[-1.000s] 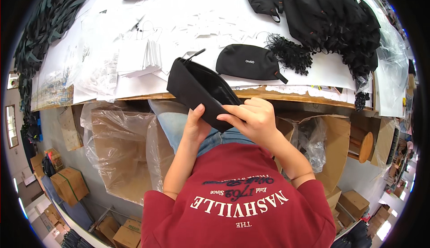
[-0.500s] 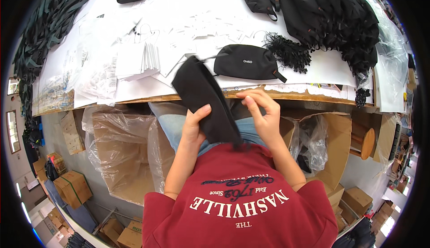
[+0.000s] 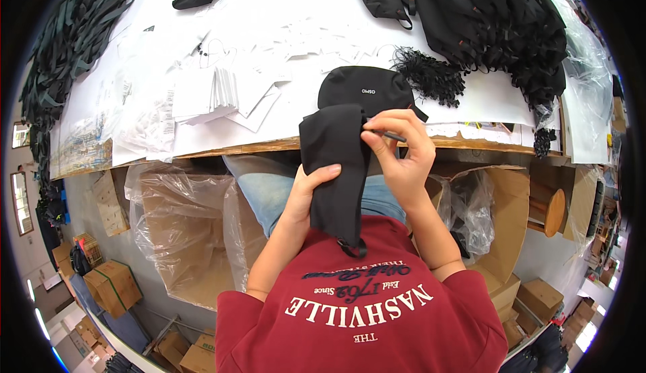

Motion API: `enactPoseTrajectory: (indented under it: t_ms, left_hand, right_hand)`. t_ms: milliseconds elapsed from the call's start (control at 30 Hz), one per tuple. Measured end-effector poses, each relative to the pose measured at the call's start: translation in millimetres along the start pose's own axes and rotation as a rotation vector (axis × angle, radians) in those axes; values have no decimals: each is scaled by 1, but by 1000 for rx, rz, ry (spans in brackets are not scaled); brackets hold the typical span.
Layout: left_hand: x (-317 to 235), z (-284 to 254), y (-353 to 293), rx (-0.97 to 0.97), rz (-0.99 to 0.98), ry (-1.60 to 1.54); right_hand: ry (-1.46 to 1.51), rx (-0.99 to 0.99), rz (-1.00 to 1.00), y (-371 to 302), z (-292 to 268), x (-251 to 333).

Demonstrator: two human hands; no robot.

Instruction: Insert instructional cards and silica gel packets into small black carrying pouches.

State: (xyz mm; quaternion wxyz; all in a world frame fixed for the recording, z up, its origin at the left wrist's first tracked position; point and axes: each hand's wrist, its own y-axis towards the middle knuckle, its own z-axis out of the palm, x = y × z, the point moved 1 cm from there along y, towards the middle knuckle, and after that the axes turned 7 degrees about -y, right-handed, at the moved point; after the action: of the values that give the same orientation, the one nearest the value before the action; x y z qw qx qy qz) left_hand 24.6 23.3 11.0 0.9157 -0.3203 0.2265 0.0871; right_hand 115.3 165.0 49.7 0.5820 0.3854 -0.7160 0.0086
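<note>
My left hand [image 3: 311, 194] is closed round a black fabric pouch [image 3: 331, 154], its thumb lying flat on the near panel. The pouch stands on end over my lap, narrow side up, with a small loop hanging at its lower end. At its upper right edge, my right hand [image 3: 406, 151] pinches a thin dark strip between thumb and fingertips; one end sticks out past the fingers. Whether that strip is joined to the pouch is hidden. Just behind, another black pouch [image 3: 363, 90] with a side loop lies flat on the white table [image 3: 269, 29], partly covered by the held one.
More black pouches [image 3: 484, 23] are piled at the far right, beside a bundle of black cords [image 3: 431, 77]. White cards [image 3: 205, 93] stand left of centre. Dark straps [image 3: 74, 43] heap at the far left. Plastic-lined cartons [image 3: 188, 231] flank my legs below the wooden table edge.
The held pouch has turned more upright and shifted right, now overlapping the pouch on the table. My right hand has moved up and pinches the dark strip against its edge.
</note>
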Motion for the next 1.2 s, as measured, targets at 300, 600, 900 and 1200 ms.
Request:
enactPoseTrajectory:
  t_ms: [300,600,900,1200]
  left_hand:
    - [1,-13,3,77,-17,-145]
    - [-6,-26,22,293,-62,-12]
    - [7,-15,30,107,-82,-183]
    - [-9,-21,35,72,-54,-371]
  right_hand:
    - [-71,32,-41,5,-1,8]
    - [62,172,170,3,-6,14]
    - [-43,184,209,6,-1,-1]
    - [65,401,128,-9,5,24]
